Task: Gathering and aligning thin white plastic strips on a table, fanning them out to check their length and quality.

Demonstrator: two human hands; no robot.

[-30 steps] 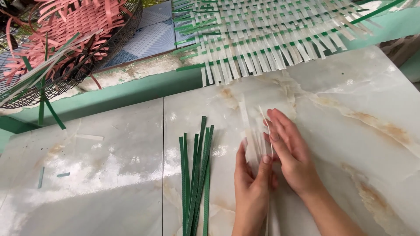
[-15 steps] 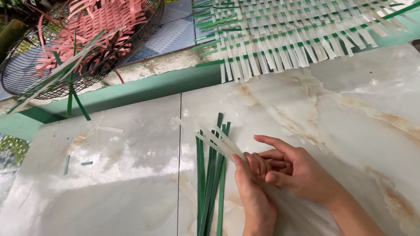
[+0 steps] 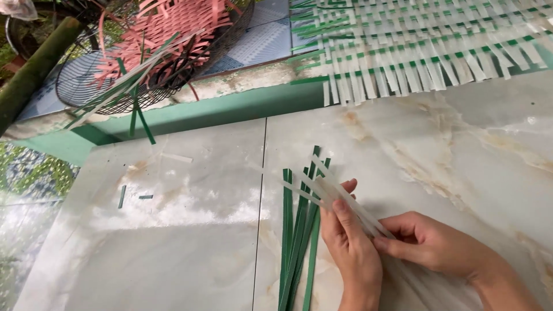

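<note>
Head view. Both hands are working near the middle of the marble table [image 3: 173, 242], at its near edge. The left hand [image 3: 350, 253] is lying palm down with fingers pressed together, its fingertips resting on a small bundle of clear strips [image 3: 340, 198]. The right hand [image 3: 429, 245] is curling in from the right, thumb and fingers pinching the near end of the same bundle. The clear strips are angling up and to the left, their far ends fanning slightly and crossing over the green strips [image 3: 299, 236], which are lying in a loose sheaf just left of the left hand, touching the bundle where it crosses.

Handling, as a judgement: the clear strips are looking thin, flat, light and springy, likely slick on the polished stone and against each other, so a bundle will be tending to splay or slide out of line. Best hold: pinching flat across the width near one end, with the other hand pressing the middle down. Edges may crease if bent sharply.

Far right, a woven mat [image 3: 426, 46] of white and green strips is overhanging the green ledge [image 3: 230, 109]. Far left, a wire basket [image 3: 144, 63] is holding pink strips [image 3: 167, 29]. Two small green offcuts [image 3: 132, 197] are lying to the left.
</note>
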